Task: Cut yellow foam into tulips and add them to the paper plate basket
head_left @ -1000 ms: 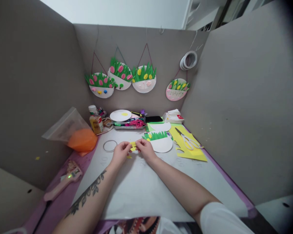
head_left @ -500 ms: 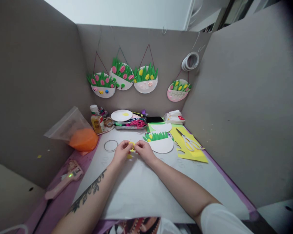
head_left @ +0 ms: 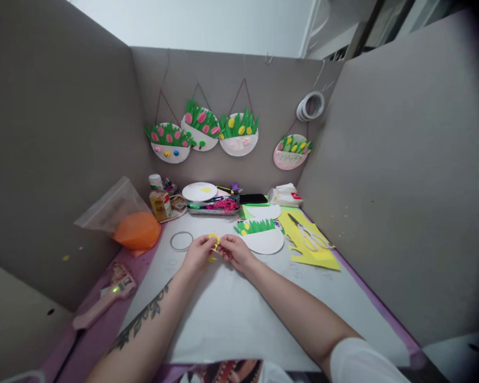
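Between my two hands is a small yellow paper piece (head_left: 214,239), partly covered by the fingers. My left hand (head_left: 199,252) pinches it from the left, thumb and finger pressed together. From the right, my right hand (head_left: 236,251) has its fingertips closed at the piece's edge. Another yellow bit (head_left: 211,259) shows just under the hands. Right behind my right hand lies a half-round white paper plate pocket (head_left: 262,240), with green paper grass (head_left: 259,226) and yellow petals along its top. A wire ring (head_left: 181,241) rests left of my left hand.
White-handled scissors (head_left: 311,234) lie on yellow cut paper (head_left: 317,259) at the right. A pink glue gun (head_left: 104,303) and a bag of orange material (head_left: 138,229) are at the left. A tray (head_left: 213,211) of supplies stands at the back. Finished plate baskets (head_left: 239,143) hang on the wall.
The yellow piece has turned a little between my fingers and shows more above my left thumb. My right fingers have shifted slightly. The whole view has tipped a bit, so things sit slightly lower.
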Demonstrator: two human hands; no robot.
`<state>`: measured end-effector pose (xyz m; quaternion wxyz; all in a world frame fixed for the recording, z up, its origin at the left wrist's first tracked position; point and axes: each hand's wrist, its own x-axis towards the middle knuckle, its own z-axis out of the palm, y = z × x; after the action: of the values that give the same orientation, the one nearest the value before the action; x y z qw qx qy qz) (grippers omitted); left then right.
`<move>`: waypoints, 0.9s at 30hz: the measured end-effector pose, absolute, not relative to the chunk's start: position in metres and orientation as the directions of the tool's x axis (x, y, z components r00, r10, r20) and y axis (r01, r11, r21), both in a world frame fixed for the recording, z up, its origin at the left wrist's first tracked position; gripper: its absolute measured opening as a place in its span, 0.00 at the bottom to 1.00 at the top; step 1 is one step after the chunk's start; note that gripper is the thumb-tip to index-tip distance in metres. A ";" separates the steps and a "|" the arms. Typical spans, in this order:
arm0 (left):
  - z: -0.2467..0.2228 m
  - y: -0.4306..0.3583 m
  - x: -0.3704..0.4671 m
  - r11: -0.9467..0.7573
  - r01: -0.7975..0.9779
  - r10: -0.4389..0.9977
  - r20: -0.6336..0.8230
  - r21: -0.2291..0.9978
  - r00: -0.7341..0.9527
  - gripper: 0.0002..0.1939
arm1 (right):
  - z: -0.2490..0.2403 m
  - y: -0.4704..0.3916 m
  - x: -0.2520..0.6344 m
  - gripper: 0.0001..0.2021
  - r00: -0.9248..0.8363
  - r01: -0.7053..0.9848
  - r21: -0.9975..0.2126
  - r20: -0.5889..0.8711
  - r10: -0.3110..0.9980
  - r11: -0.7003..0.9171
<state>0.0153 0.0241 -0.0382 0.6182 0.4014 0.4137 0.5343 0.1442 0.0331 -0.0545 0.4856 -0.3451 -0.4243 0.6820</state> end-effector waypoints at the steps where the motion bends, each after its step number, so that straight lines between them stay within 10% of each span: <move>1: -0.037 0.023 0.016 0.108 -0.338 0.992 -0.080 0.935 0.097 0.13 | -0.055 0.033 0.145 0.12 -0.304 -0.387 -0.903 -0.067 0.950 -0.187; 13: -0.029 0.020 0.013 0.097 -0.279 0.981 -0.045 0.955 0.187 0.14 | -0.053 0.031 0.146 0.13 -0.326 -0.341 -0.922 -0.068 0.943 -0.184; 27: -0.041 0.021 0.019 0.047 -0.245 0.999 -0.045 0.968 0.014 0.14 | -0.045 0.022 0.136 0.09 -0.099 -0.055 -0.984 0.175 0.980 0.171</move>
<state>0.0190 0.0212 -0.0408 0.5715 0.4247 0.4436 0.5442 0.1363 0.0222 -0.0454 0.5267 -0.4164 -0.5549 0.4913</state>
